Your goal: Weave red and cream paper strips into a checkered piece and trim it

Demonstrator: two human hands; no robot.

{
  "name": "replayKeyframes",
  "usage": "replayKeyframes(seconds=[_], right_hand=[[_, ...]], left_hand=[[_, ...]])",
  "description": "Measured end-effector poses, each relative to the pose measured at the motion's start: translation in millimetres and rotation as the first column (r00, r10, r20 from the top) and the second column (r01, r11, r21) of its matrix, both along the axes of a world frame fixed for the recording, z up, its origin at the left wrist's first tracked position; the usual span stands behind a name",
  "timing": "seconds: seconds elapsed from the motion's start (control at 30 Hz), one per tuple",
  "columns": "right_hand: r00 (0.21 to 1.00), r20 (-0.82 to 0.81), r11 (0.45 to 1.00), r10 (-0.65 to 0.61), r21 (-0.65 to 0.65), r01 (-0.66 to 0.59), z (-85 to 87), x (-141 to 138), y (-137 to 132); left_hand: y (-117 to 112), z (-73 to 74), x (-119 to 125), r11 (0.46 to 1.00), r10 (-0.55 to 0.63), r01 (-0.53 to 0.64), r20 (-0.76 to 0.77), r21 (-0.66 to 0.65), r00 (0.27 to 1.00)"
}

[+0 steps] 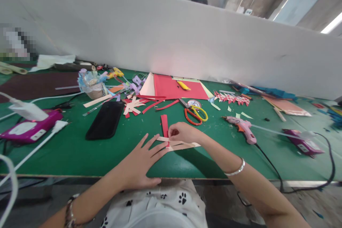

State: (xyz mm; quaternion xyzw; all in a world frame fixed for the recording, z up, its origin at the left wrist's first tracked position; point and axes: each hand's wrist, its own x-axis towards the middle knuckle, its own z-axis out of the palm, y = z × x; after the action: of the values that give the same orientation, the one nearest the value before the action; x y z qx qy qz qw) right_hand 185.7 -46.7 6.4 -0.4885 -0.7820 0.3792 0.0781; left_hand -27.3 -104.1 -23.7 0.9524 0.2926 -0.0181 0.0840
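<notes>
My left hand (140, 164) lies low over the table with its fingers spread, the fingertips resting on the left ends of pale pink paper strips (180, 147). A red paper strip (164, 124) stretches away from me and crosses these pale strips. My right hand (185, 133) is closed in a pinch at the crossing, on the uppermost pale strip; its fingers partly hide the grip. Beyond my right hand lie scissors (197, 113) with orange and yellow handles.
A black phone (105, 120) and loose cut strips (133, 106) lie to the left. Red paper sheets (173, 91) with a yellow cutter (184, 85) are behind. A pink glue gun (245, 130), its black cord, and purple power strips (303, 142) flank the work.
</notes>
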Motion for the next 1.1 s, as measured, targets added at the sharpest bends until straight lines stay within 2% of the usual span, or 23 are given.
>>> replayKeyframes(seconds=[0.23, 0.57, 0.73, 0.87, 1.1], right_hand=[[0.998, -0.05, 1.0, 0.026, -0.005, -0.026, -7.9, 0, 11], [0.986, -0.096, 0.985, 0.135, -0.095, -0.144, 10.1, -2, 31], [0.968, -0.208, 0.979, 0.14, -0.119, -0.168, 8.1, -2, 46], [0.97, -0.186, 0.973, 0.159, -0.139, -0.186, 5.3, 1, 56], [0.976, -0.17, 0.96, 0.138, -0.218, -0.174, 5.5, 16, 50]], left_hand=[[-1, 0.1, 0, 1.0, -0.029, 0.029, 0.024, -0.004, 0.999], [-1, 0.0, -1, 0.999, -0.031, 0.031, 0.031, -0.015, 0.999], [-1, 0.3, -2, 0.999, -0.026, 0.027, 0.04, -0.022, 0.999], [-1, 0.0, -2, 0.999, -0.03, 0.031, 0.066, -0.018, 0.997], [0, -0.5, -2, 0.999, -0.031, 0.032, 0.078, -0.011, 0.997]])
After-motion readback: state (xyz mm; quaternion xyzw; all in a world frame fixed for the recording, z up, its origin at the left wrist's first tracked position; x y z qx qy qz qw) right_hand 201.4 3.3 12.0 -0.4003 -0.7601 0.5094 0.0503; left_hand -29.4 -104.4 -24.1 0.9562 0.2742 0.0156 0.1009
